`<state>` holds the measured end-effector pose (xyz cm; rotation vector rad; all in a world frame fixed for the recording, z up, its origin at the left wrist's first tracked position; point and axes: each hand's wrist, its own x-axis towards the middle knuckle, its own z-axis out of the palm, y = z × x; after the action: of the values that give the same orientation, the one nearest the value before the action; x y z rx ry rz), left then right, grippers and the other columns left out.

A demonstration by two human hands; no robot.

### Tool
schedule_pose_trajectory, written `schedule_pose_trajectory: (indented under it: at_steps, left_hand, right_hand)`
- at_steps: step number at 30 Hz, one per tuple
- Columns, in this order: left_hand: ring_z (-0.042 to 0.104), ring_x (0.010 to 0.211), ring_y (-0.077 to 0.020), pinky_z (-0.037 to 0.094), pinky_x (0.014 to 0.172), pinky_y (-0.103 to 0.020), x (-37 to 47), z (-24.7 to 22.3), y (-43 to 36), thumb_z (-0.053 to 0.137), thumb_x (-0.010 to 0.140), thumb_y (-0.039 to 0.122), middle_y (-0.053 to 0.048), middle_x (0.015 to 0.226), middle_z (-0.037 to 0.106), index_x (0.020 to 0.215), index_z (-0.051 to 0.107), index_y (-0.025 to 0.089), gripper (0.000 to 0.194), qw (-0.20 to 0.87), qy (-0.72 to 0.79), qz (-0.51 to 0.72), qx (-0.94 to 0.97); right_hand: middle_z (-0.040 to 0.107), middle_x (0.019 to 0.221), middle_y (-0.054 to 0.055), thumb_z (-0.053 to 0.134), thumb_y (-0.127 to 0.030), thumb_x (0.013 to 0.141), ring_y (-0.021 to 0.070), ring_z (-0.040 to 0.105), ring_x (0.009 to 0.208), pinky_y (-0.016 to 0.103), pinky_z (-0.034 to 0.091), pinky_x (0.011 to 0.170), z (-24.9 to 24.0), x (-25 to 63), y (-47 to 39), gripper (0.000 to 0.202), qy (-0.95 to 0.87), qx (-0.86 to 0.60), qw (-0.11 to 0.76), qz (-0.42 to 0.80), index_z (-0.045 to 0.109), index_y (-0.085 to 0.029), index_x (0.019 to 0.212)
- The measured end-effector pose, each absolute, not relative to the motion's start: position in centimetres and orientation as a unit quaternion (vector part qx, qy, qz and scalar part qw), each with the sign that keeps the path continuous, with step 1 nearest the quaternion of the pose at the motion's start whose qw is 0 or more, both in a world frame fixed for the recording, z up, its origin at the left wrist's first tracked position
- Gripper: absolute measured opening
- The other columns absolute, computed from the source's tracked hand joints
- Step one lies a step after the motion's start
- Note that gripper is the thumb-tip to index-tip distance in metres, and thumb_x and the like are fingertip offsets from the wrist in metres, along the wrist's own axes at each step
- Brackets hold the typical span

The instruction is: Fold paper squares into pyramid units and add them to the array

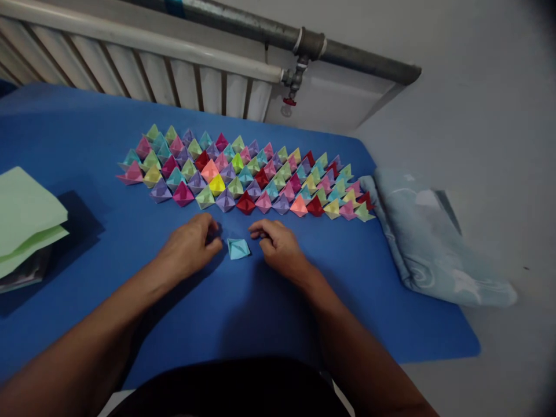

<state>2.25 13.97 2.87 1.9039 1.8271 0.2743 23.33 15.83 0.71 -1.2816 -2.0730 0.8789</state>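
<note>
A small light-blue folded paper piece (238, 249) lies on the blue tabletop (195, 330), between my two hands. To its left is my left hand (190, 245), fingers curled but thumb and fingertips apart, with nothing between them. On the other side, my right hand (280, 246) has loosely bent fingers pointing at the paper, and it holds nothing. Neither hand seems to touch the piece. Just beyond my hands stand rows of small folded paper boats (245, 202) in pink, purple, green, yellow, red and blue.
Light-green paper sheets (28, 217) rest on a dark stack at the left. A folded pale-blue patterned cloth (434, 249) lies over the right edge. Behind the table run a white radiator (191, 81) and a metal pipe (365, 61) with a red-handled valve (289, 102).
</note>
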Motion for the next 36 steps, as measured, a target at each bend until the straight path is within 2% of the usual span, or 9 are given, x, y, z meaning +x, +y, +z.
schedule_pose_trajectory:
  at_steps: [2,4,9,12,18,28,36]
  left_hand:
    - [0.060,0.069,-0.0212,0.042,0.062,-0.032,2.4,3.3,13.7,0.058,0.077,0.041,-0.004,0.080,0.065,0.084,0.061,0.020,0.023,0.275,0.643,0.062,0.712]
    - [0.058,0.068,-0.0206,0.040,0.061,-0.031,2.7,3.4,13.4,0.058,0.077,0.046,-0.004,0.079,0.064,0.078,0.062,0.020,0.026,0.274,0.622,0.047,0.732]
    - [0.058,0.072,-0.0195,0.039,0.065,-0.031,3.1,2.9,13.2,0.051,0.084,0.033,-0.006,0.087,0.063,0.086,0.064,0.020,0.018,0.227,0.623,0.045,0.747]
    - [0.058,0.072,-0.0184,0.039,0.066,-0.030,3.0,2.7,13.3,0.053,0.085,0.031,-0.005,0.088,0.064,0.089,0.065,0.020,0.017,0.231,0.620,0.048,0.749]
    - [0.060,0.075,-0.0203,0.038,0.065,-0.030,3.1,2.7,13.3,0.052,0.086,0.029,-0.005,0.085,0.064,0.087,0.065,0.019,0.017,0.230,0.612,0.050,0.755]
    - [0.059,0.077,-0.0227,0.037,0.064,-0.032,3.8,2.5,13.0,0.048,0.090,0.026,-0.008,0.085,0.064,0.088,0.064,0.018,0.018,0.178,0.617,0.040,0.765]
    - [0.062,0.082,-0.0242,0.040,0.066,-0.032,4.5,2.2,12.9,0.048,0.091,0.023,-0.010,0.092,0.066,0.091,0.065,0.017,0.018,0.153,0.623,0.040,0.766]
  right_hand:
    - [0.070,0.088,0.002,0.049,-0.007,0.079,0.0163,0.060,0.086,0.030,0.044,0.084,0.5,23.1,16.0,0.026,-0.783,-0.469,0.273,0.303,0.068,-0.020,0.092]
    - [0.070,0.086,0.002,0.051,-0.012,0.084,0.0166,0.059,0.084,0.030,0.044,0.083,0.5,22.9,15.9,0.021,-0.798,-0.452,0.262,0.300,0.068,-0.020,0.093]
    - [0.068,0.086,0.001,0.047,-0.012,0.087,0.0143,0.060,0.080,0.027,0.044,0.078,0.6,22.7,15.2,0.027,-0.792,-0.450,0.271,0.313,0.067,-0.020,0.103]
    - [0.067,0.089,0.002,0.053,-0.012,0.084,0.0140,0.059,0.081,0.025,0.045,0.076,0.5,22.5,15.1,0.022,-0.791,-0.456,0.281,0.296,0.067,-0.019,0.099]
    - [0.068,0.086,0.003,0.064,-0.020,0.083,0.0152,0.058,0.080,0.027,0.043,0.076,0.6,21.5,14.9,0.009,-0.832,-0.441,0.214,0.260,0.068,-0.019,0.092]
    - [0.067,0.083,0.004,0.056,-0.023,0.090,0.0174,0.056,0.078,0.029,0.034,0.068,0.8,19.8,14.7,0.011,-0.837,-0.504,0.132,0.165,0.065,-0.019,0.084]
    - [0.066,0.081,0.005,0.055,-0.020,0.089,0.0181,0.054,0.077,0.029,0.034,0.068,0.4,19.6,14.5,0.012,-0.833,-0.511,0.145,0.155,0.063,-0.020,0.080]
